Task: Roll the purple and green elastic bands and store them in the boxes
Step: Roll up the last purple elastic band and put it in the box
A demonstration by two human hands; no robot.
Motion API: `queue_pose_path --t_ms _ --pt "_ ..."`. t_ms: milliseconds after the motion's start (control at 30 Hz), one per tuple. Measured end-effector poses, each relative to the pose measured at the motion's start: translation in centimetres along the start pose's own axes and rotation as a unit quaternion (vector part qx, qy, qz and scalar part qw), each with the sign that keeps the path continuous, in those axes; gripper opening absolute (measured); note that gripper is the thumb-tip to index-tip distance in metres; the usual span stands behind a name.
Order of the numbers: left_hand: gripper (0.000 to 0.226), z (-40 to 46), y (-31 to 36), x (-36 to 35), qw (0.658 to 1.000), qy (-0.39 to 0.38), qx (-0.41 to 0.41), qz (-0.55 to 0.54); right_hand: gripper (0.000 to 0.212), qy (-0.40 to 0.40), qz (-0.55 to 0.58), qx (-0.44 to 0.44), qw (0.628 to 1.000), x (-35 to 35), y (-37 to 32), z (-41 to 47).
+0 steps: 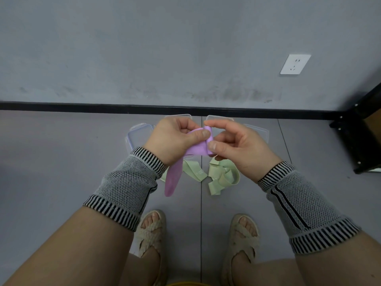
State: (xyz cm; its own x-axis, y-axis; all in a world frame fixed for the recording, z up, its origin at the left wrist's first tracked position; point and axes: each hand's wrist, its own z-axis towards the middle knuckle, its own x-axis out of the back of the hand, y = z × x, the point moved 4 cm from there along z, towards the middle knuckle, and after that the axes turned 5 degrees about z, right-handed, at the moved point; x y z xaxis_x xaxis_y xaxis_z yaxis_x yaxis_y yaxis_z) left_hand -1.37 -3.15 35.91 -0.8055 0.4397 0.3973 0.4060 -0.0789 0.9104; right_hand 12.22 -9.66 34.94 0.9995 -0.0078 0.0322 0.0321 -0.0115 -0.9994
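Bare forearms in striped knit wrist sleeves reach out over a pair of woven sandals planted on the grey floor. Up between the two hands, above the floor, is the purple band. The left hand pinches it, thumb pressed down on the top of the strip, while the right hand nips its short end between thumb and forefinger, where a small fold or first turn seems to be forming. The long free tail hangs down past the left wrist. I'd say the rolling of the purple one has only just begun.

On the floor below the hands the green band lies in a loose, untidy heap, untouched. Further off, close to the black skirting at the floor's far edge, sit the clear boxes, partly hidden behind the hands; how many lids are off I cannot tell.

Next, I reckon, the right fingers need to turn the started end over and over while the left feeds the tail in taut, so the roll stays tight enough to fit a box.
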Motion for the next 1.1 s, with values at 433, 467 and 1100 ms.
queue_pose_path --t_ms 433,467,1100 --pt "0.017 0.0 -0.5 1.0 0.992 -0.044 -0.036 0.109 0.04 0.022 0.016 -0.004 1.0 1.4 0.0 -0.3" --pt "0.018 0.0 -0.5 1.1 0.993 -0.038 -0.035 0.108 0.04 0.02 0.015 -0.004 1.0 1.3 0.0 -0.2" --pt "0.02 -0.5 1.2 -0.4 1.0 0.027 0.001 0.007 0.039 0.044 -0.037 0.013 0.998 0.0 0.2 0.2"
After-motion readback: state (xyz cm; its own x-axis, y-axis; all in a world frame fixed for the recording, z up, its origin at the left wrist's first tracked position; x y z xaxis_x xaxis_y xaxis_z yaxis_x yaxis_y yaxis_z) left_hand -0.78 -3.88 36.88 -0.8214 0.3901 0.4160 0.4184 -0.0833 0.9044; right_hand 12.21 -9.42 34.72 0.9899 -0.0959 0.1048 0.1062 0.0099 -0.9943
